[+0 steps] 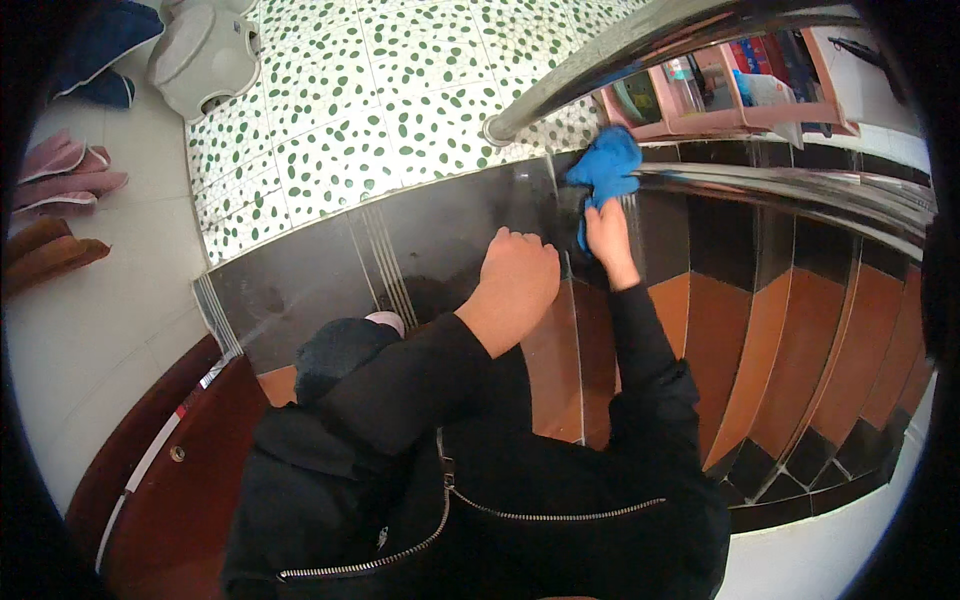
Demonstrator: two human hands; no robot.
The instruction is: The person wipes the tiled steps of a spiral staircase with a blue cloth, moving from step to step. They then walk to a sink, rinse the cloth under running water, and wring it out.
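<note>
A crumpled blue cloth [606, 166] is gripped in my right hand [611, 236], beside the lower end of a metal handrail. It lies against the dark tile at the right end of the top stair edge. My left hand [521, 262] is curled into a fist, knuckles up, above or resting on the dark tiled border [457, 217]. Its palm side is hidden, and I see nothing held in it. Both arms wear black sleeves.
Brown and black tiled stairs [772, 337] descend to the right under metal rails [780, 195]. A metal post [517, 124] rises from the green-spotted floor [322, 97]. Pink shelving [787, 116] stands beyond. A grey stool [206, 64], slippers [60, 176] and a dark red door [202, 480] are left.
</note>
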